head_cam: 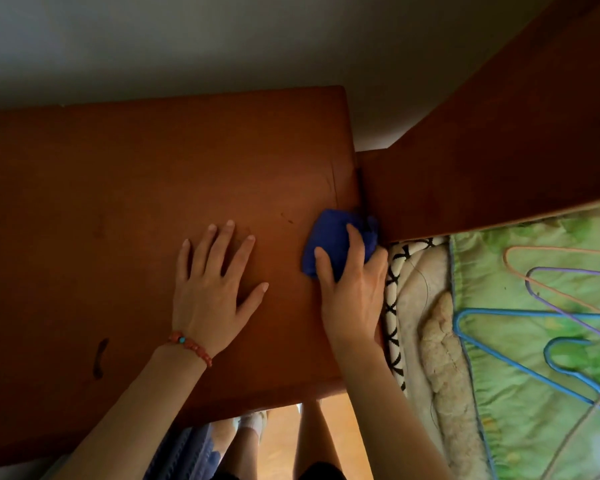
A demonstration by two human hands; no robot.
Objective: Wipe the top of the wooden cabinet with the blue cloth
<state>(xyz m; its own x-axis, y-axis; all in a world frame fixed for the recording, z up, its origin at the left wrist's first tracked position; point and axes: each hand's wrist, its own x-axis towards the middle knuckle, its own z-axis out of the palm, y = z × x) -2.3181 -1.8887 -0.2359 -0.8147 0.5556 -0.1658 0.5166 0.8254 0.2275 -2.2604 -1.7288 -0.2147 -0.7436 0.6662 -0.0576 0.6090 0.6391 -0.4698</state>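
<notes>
Head view: right hand [352, 289] grips the blue cloth [329, 242] at the cabinet top's [136, 188] right edge; left hand [215, 282] rests flat, fingers spread; most of the top likely remains unwiped.

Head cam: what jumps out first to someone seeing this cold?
The blue cloth stands out, bunched under the right hand at the right edge of the wooden cabinet top. Next, the left hand lies flat with fingers spread mid-top, a red bead bracelet on its wrist. To the right, below the cabinet edge, coloured wire hangers lie on green bedding.
</notes>
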